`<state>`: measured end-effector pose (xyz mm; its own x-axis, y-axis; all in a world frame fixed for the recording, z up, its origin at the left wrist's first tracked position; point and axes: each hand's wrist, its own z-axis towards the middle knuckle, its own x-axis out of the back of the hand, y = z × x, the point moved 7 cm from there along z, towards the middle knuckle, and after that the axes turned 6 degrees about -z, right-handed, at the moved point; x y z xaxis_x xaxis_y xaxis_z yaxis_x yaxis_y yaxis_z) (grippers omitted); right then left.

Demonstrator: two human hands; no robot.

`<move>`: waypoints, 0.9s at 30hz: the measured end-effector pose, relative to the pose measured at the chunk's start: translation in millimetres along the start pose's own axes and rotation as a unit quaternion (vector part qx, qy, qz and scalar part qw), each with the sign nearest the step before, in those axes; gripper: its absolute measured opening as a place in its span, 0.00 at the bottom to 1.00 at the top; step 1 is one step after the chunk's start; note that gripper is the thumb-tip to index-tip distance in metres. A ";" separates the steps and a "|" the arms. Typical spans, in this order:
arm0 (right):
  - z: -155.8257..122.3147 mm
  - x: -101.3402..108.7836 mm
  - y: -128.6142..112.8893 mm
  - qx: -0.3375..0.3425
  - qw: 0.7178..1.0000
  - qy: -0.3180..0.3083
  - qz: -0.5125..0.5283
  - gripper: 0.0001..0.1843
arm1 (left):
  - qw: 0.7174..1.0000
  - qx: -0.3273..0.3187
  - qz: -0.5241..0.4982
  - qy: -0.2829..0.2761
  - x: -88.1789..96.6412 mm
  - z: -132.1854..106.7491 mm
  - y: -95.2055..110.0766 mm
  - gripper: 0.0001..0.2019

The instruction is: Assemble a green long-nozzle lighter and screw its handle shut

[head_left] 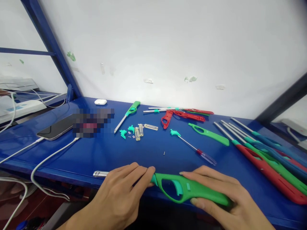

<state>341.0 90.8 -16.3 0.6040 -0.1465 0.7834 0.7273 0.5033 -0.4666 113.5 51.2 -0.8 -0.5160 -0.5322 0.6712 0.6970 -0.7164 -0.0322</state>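
A green long-necked gas lighter [171,176] lies across both hands at the table's front edge, its metal tube pointing left. My left hand [122,191] wraps round the tube close to the teal collar and hides much of it. Around the rear of the green handle, my right hand [223,195] is closed, thumb below and fingers above. Beyond them on the table lie a small metal pin or screw [164,153] and a screwdriver [206,157] with a clear and red handle. Its tip touches a teal trigger piece [175,133].
Several lighters [266,159] lie in a row at the right. Red casing halves [167,119], a green casing half [211,134], clear fuel tanks [137,134] and another green lighter [132,108] are farther back. At left are a phone [57,126], white cables [45,163] and an earbud case [100,102].
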 end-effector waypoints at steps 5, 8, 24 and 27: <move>-6.7 -3.4 10.3 -0.040 0.999 0.001 0.013 0.18 | 0.998 -0.033 -0.038 0.026 -4.5 1.6 -2.6 0.15; -11.1 -7.0 18.0 -0.073 0.997 -0.005 0.036 0.19 | 0.998 -0.029 -0.050 0.025 -7.1 2.5 -3.4 0.18; -1.0 -17.1 6.2 -0.044 0.994 -0.076 0.072 0.17 | 0.993 0.001 -0.107 -0.043 -19.5 5.4 -18.0 0.17; -1.3 -20.5 3.9 -0.043 0.995 -0.070 0.060 0.17 | 0.985 0.043 -0.143 -0.082 -24.7 2.0 -26.4 0.18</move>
<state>331.9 94.6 -34.6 0.6404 0.0337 0.7673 0.6822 0.4340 -0.5884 108.8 84.2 -15.1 -0.6148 -0.2300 0.7544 0.5786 -0.7815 0.2332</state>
